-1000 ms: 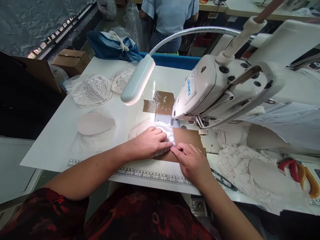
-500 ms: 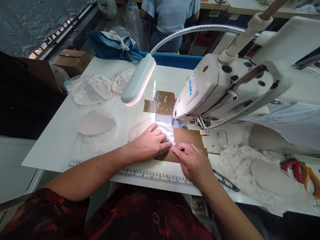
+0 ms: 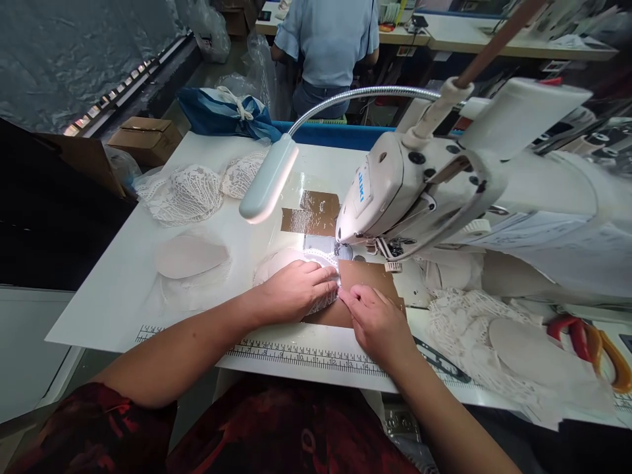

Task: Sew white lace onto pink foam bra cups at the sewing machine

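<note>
A white lace cup piece (image 3: 276,258) lies under the sewing machine's lit needle area, partly hidden by my hands. My left hand (image 3: 299,288) rests on it, palm down, its fingers stretched toward the lace's right edge and its thumb out of sight. Closed in a pinch, my right hand (image 3: 378,319) grips the lace's edge beside my left fingertips. Brown tape or card (image 3: 368,280) covers the machine bed beneath and next to my right hand. The white sewing machine's head (image 3: 378,184) stands just beyond both hands.
A lamp (image 3: 269,178) hangs over the table. Lace cups (image 3: 185,194) and a smooth pale pad (image 3: 190,255) lie left. More lace (image 3: 469,329), dark snips (image 3: 439,359) and red-and-orange-handled scissors (image 3: 600,345) lie right. A printed ruler (image 3: 306,355) runs along the front. A person (image 3: 326,46) sits beyond.
The view has tilted upward and turned slightly right. My left fingers, bent and spread before, now lie straighter and closer together on the lace. My right hand keeps its pinch at the edge.
</note>
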